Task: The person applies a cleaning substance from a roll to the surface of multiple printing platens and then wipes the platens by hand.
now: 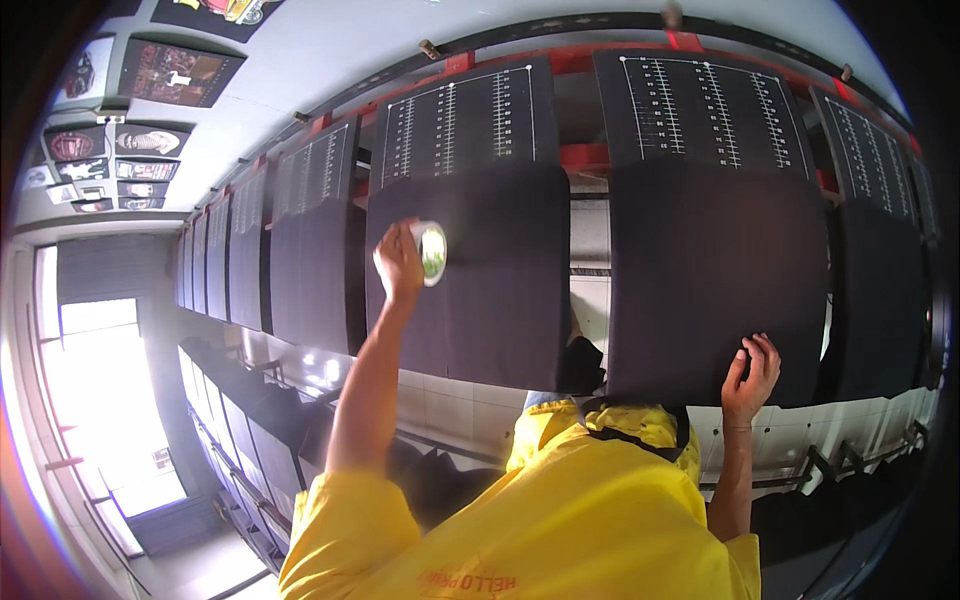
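1. Left hand [399, 260]: fingers narrowed on a white-rimmed oval item [433, 254], green and pale inside; blurred, exact kind can't be told.
2. Item lies at 3 o'clock of that hand, long axis roughly 12 to 6, over the left black panel [480, 310], 10 o'clock from its middle.
3. Right hand [752, 378]: nothing seen in it, fingers loosely bent, well apart toward the item's 4 o'clock, at right black panel's [700, 270] 5 o'clock. Contact unclear.
4. Left hand nearer.

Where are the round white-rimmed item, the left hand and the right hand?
Round white-rimmed item [433, 254]: head view, on its pale green-and-white middle.
Left hand [398, 263]: head view, on its back.
Right hand [752, 380]: head view, on its back.
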The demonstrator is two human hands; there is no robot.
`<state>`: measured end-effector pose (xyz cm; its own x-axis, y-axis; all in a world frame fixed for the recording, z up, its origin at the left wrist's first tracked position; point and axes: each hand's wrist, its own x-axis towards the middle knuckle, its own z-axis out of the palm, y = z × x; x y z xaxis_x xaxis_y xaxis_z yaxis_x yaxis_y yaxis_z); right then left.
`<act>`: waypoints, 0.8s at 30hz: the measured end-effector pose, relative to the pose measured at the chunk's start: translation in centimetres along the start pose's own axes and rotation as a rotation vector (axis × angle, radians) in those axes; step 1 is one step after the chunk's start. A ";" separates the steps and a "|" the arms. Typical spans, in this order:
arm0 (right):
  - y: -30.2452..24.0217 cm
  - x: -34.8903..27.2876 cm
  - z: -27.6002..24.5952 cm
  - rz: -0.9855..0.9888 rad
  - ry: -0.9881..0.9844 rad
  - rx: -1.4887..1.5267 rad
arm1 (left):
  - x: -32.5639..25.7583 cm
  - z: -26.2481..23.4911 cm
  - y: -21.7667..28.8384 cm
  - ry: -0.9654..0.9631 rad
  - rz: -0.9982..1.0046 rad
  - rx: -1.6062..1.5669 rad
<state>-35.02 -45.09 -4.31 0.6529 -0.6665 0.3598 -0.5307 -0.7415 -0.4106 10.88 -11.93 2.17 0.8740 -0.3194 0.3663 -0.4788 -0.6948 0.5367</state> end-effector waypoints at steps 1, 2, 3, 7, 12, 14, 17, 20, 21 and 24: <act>0.0 0.1 -0.1 -0.012 0.004 0.002 | -2.5 -0.9 0.0 0.011 0.012 -0.004; -0.2 0.2 -0.1 -0.016 0.002 0.007 | -5.1 -2.5 0.7 -0.030 -0.031 0.006; -0.4 0.0 -0.4 -0.021 -0.002 0.004 | -7.9 -3.6 0.8 -0.044 -0.044 -0.018; -0.4 -0.1 -0.4 -0.013 0.006 0.007 | -15.7 -6.6 3.2 -0.014 -0.255 -0.072; -0.5 -0.1 -0.4 -0.007 0.002 -0.020 | -14.5 -6.4 2.3 0.034 -0.307 -0.104; -0.7 0.1 -0.6 0.000 -0.024 -0.018 | -12.3 -5.7 0.8 0.073 -0.339 -0.090; -0.2 -0.1 -0.4 0.002 -0.023 -0.044 | -7.8 -4.5 0.0 0.107 -0.300 -0.089; -0.5 -0.1 -0.3 -0.020 -0.028 -0.049 | -3.8 -3.0 -2.4 0.145 -0.207 -0.031; -0.4 -0.1 -0.4 -0.025 -0.032 -0.054 | -2.5 -2.5 -2.6 0.151 -0.199 -0.044; -0.4 -0.3 -0.3 -0.047 -0.004 -0.065 | 2.5 -1.1 -3.3 0.131 -0.178 -0.052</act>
<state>-35.15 -44.68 -4.01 0.6799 -0.6304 0.3746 -0.5332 -0.7757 -0.3377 14.54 -9.73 2.11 0.9283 -0.1060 0.3563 -0.3248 -0.6977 0.6386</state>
